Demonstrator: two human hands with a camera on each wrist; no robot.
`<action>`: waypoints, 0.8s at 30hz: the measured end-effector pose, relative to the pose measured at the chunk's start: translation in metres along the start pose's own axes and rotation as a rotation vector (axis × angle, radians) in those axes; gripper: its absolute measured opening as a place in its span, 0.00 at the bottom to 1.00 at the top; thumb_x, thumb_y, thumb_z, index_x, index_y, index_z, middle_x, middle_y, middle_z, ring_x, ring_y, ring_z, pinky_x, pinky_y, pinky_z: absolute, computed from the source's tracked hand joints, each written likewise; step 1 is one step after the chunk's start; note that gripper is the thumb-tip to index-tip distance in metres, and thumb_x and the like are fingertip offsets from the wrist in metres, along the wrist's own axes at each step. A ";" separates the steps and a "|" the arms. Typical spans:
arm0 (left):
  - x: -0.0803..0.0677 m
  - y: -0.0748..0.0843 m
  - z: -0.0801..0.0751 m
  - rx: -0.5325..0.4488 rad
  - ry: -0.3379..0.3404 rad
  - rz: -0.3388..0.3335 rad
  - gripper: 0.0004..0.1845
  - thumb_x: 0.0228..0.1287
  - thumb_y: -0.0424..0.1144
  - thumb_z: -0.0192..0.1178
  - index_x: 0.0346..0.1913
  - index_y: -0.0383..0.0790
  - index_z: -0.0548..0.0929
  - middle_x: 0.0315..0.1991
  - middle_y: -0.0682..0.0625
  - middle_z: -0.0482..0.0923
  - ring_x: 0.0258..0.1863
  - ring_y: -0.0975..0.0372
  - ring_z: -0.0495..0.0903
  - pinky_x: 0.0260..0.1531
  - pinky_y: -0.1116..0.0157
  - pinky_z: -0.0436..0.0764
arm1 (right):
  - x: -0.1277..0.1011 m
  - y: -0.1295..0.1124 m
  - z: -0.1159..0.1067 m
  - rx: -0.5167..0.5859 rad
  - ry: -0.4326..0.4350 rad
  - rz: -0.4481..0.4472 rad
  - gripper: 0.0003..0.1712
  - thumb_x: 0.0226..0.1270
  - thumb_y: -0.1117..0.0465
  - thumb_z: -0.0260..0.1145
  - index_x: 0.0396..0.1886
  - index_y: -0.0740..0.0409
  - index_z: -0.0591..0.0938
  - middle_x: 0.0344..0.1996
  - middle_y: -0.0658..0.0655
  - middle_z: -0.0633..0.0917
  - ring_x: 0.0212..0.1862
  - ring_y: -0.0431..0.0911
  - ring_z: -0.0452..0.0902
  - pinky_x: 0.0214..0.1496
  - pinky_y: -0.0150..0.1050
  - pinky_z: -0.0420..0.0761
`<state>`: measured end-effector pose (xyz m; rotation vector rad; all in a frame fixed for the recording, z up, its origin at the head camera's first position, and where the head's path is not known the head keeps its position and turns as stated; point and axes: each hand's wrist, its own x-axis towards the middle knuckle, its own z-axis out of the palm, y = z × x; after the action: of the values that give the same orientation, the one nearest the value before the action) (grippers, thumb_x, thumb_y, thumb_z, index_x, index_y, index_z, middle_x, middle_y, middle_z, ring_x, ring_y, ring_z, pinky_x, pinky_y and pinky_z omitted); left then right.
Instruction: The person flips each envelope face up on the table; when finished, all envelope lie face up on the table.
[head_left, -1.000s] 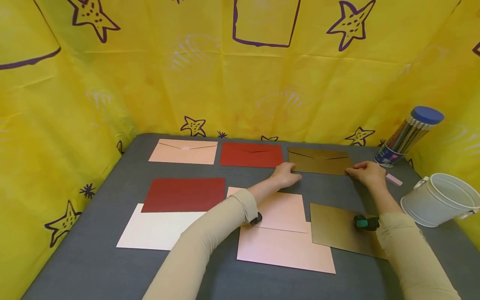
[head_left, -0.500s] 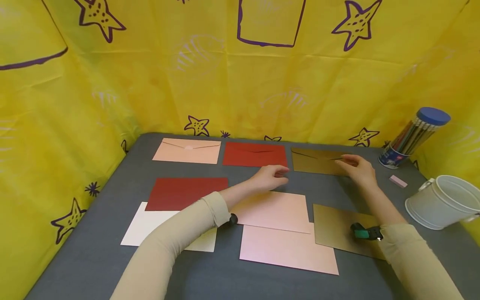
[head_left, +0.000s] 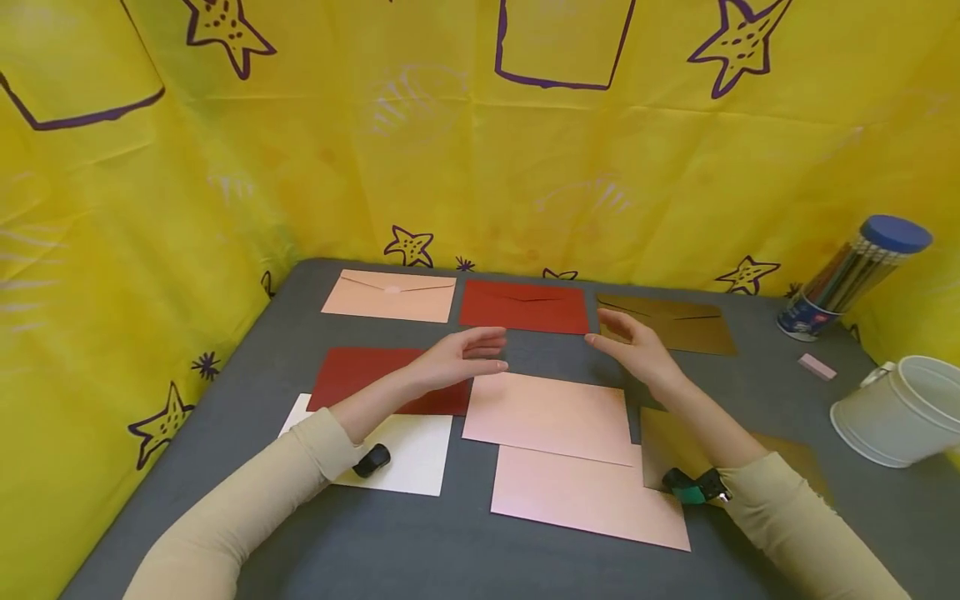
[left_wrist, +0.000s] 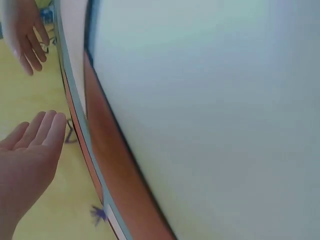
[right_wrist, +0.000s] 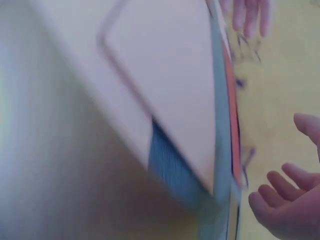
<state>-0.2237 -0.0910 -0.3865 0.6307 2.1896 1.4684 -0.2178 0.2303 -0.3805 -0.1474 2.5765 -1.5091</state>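
only the head view shows both hands flat, empty, above pink envelope.

Head view downward, wrist views close, seemingly blurred

Gold sheet partly covered by the right forearm, white bucket cut by the frame edge, right-wrist view blurred (paper edges smeared), left hand cropped at the corner in the left-wrist view.
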 end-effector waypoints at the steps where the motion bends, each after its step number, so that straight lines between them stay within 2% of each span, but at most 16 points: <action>1: -0.006 -0.002 -0.004 0.009 0.005 0.000 0.38 0.65 0.44 0.65 0.74 0.40 0.61 0.69 0.47 0.67 0.67 0.57 0.68 0.63 0.58 0.68 | 0.000 -0.003 0.007 0.003 -0.028 -0.008 0.44 0.66 0.46 0.66 0.75 0.57 0.60 0.73 0.62 0.62 0.73 0.61 0.53 0.68 0.63 0.59; 7: -0.047 -0.017 -0.024 0.126 0.023 0.002 0.44 0.61 0.47 0.68 0.76 0.41 0.58 0.71 0.48 0.64 0.70 0.53 0.63 0.66 0.53 0.64 | 0.000 -0.021 0.048 -0.027 -0.159 -0.086 0.43 0.65 0.47 0.68 0.75 0.53 0.62 0.72 0.58 0.64 0.72 0.62 0.56 0.67 0.61 0.61; 11: -0.076 -0.027 -0.038 0.308 0.050 -0.014 0.49 0.56 0.57 0.69 0.77 0.48 0.57 0.72 0.52 0.63 0.71 0.54 0.61 0.66 0.49 0.62 | 0.000 -0.033 0.072 -0.080 -0.222 -0.144 0.43 0.63 0.47 0.70 0.74 0.52 0.64 0.72 0.55 0.65 0.72 0.58 0.56 0.70 0.57 0.59; 14: -0.096 -0.035 -0.050 0.460 0.076 -0.023 0.53 0.52 0.62 0.69 0.77 0.52 0.56 0.73 0.51 0.60 0.71 0.54 0.59 0.65 0.45 0.62 | 0.001 -0.041 0.088 -0.139 -0.275 -0.195 0.44 0.62 0.46 0.70 0.75 0.52 0.63 0.72 0.54 0.64 0.73 0.55 0.56 0.70 0.58 0.59; 18: -0.118 -0.046 -0.070 0.563 0.079 -0.037 0.55 0.51 0.64 0.69 0.78 0.48 0.53 0.75 0.46 0.54 0.74 0.48 0.52 0.65 0.41 0.60 | 0.004 -0.050 0.105 -0.241 -0.339 -0.281 0.47 0.61 0.45 0.70 0.76 0.52 0.61 0.73 0.54 0.63 0.73 0.53 0.55 0.69 0.58 0.59; 24: -0.141 -0.061 -0.100 0.626 0.065 -0.060 0.58 0.52 0.62 0.69 0.77 0.39 0.50 0.77 0.41 0.47 0.75 0.44 0.41 0.67 0.38 0.50 | 0.014 -0.060 0.128 -0.375 -0.439 -0.370 0.51 0.60 0.45 0.72 0.76 0.55 0.58 0.74 0.56 0.61 0.75 0.53 0.52 0.71 0.55 0.59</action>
<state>-0.1760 -0.2675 -0.3946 0.7045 2.7020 0.7607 -0.2078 0.0896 -0.3910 -0.9295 2.5101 -0.9141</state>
